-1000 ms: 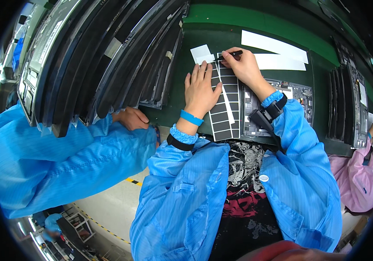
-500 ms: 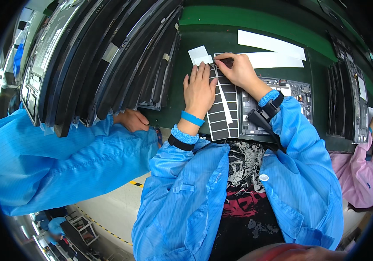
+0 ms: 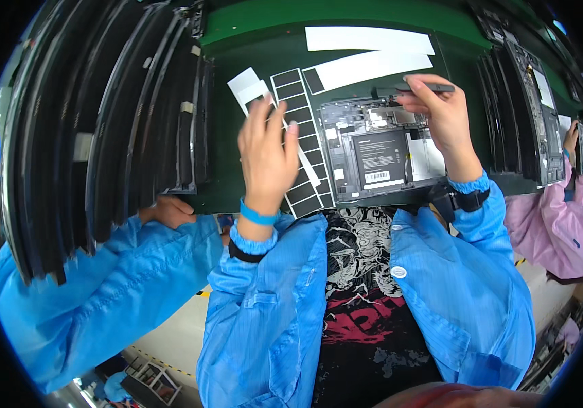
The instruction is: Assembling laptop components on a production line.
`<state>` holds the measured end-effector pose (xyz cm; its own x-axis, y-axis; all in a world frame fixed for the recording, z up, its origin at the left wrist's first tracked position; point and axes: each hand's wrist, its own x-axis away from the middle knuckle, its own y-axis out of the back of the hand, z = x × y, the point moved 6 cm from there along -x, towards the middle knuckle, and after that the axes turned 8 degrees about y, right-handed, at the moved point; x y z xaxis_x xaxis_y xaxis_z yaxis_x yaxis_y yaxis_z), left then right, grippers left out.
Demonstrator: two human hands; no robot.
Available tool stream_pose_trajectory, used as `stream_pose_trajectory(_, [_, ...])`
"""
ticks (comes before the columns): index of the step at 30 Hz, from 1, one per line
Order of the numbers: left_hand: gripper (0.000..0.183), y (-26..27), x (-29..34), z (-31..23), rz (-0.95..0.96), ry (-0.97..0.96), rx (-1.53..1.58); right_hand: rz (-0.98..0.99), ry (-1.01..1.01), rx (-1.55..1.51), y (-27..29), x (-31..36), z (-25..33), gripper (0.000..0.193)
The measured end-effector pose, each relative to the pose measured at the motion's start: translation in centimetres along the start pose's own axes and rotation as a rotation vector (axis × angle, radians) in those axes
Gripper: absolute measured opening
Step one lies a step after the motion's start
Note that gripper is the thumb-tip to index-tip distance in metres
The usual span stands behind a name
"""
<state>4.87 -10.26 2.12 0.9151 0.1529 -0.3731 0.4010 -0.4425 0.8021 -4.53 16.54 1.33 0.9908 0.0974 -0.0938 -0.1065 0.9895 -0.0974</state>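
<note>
My right hand [image 3: 444,112] pinches dark tweezers [image 3: 434,88] above the upper edge of an opened tablet-like device [image 3: 346,180]. A small black patch [image 3: 385,92] shows at their tip, perhaps a sticker. The device lies flat, its black battery [image 3: 381,160] and circuit board [image 3: 390,117] exposed. My left hand [image 3: 264,160], slightly blurred, is over a sheet of black rectangular stickers [image 3: 312,146] with white borders, fingers apart and holding nothing. I cannot tell whether it touches the sheet. A narrow white strip [image 3: 310,170] lies along the sheet.
Two long white strips [image 3: 369,41] lie at the back, one with a black sticker [image 3: 314,80] at its end. White paper pieces [image 3: 244,83] are by my left fingertips. Dark panels stand stacked at left [image 3: 121,122] and right [image 3: 509,115]. Another person's hand [image 3: 172,211] rests at left.
My right hand has gone from the sticker sheet's top to above the device, tweezers in its fingers. My left hand's fingers have spread. The whole view has shifted.
</note>
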Motion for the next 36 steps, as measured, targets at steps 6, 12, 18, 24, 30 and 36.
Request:
stream_pose_trajectory(6, [0.045,-3.5,2.7,-6.4,0.410,-0.155,0.213,0.042,-0.164,-0.067,-0.6,2.0,-3.2,0.026])
stream_pose_trajectory(12, [0.050,-5.1,3.9,-6.7,0.441,-0.170,0.109,0.032,-0.189,-0.094,-0.6,2.2,-4.4,0.022])
stream_pose_trajectory(18, [0.048,-5.2,3.8,-7.1,0.405,-0.159,0.037,-0.032,-0.189,-0.138,-0.3,2.2,-4.6,0.022])
stream_pose_trajectory(24, [0.057,-5.7,2.5,-8.3,0.433,-0.185,0.012,-0.043,-0.190,-0.131,-0.3,2.0,-4.8,0.022])
stream_pose_trajectory(30, [0.065,-6.8,2.8,-8.6,0.435,-0.244,-0.056,-0.042,-0.192,-0.125,-0.2,2.0,-5.1,0.022])
stream_pose_trajectory(36, [0.069,-6.9,2.4,-8.6,0.392,-0.216,0.019,-0.065,-0.134,-0.139,-0.3,2.2,-4.7,0.022])
